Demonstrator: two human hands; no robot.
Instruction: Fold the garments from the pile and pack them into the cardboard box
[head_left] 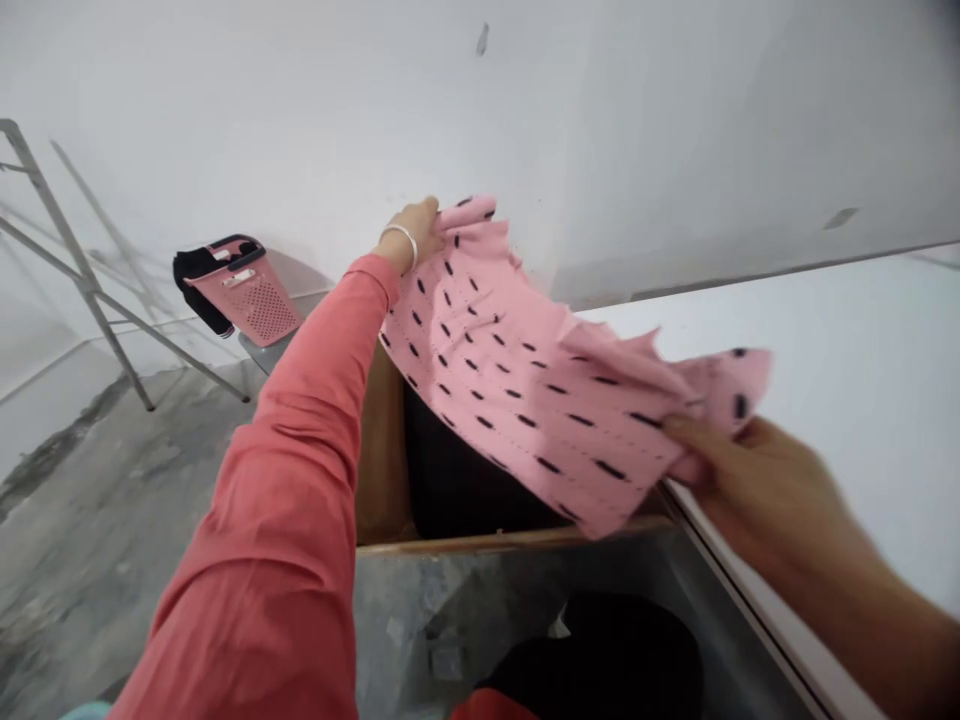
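While the left hand (417,234) holds one end of a pink fabric cloth with black dashes (495,350) in its fingers, the right hand (769,485) grips the opposite end in its own; the cloth hangs spread between them, near the flat white table (847,350).

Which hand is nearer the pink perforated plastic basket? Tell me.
Left. The left hand, gripping the pink black-dashed fabric at its far end, is right of the basket; the right hand, at the near end, is much farther right.
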